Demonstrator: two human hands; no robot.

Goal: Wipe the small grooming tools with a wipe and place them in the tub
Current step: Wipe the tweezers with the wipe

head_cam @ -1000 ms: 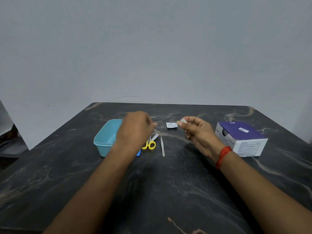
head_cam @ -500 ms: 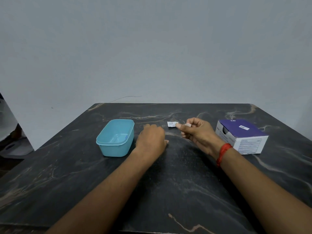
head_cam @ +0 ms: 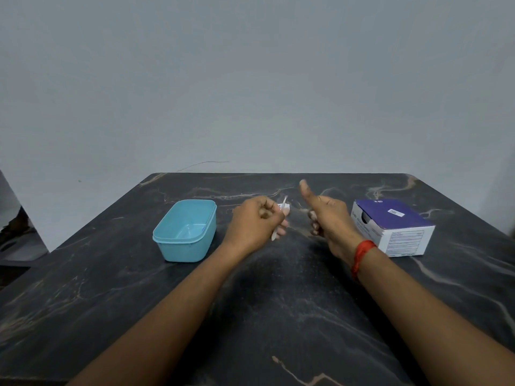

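My left hand is shut on a thin silver grooming tool. The tool runs through the fist, one tip pointing up and the other sticking out below the fingers. My right hand is a short way to the right, thumb raised and fingers curled. Any wipe inside it is hidden. A small white wrapper lies on the table just behind the tool. The light blue tub stands open to the left of my left hand, with a faint blue item against its right inner wall. No other tools show on the table.
A purple and white box sits to the right of my right hand. The dark marble table ends at a grey wall behind. A red thread band circles my right wrist.
My left hand went from the tub down to the table, then lifted with the silver tool in it. The scissors are no longer in sight. My right thumb has risen off the small white wipe.
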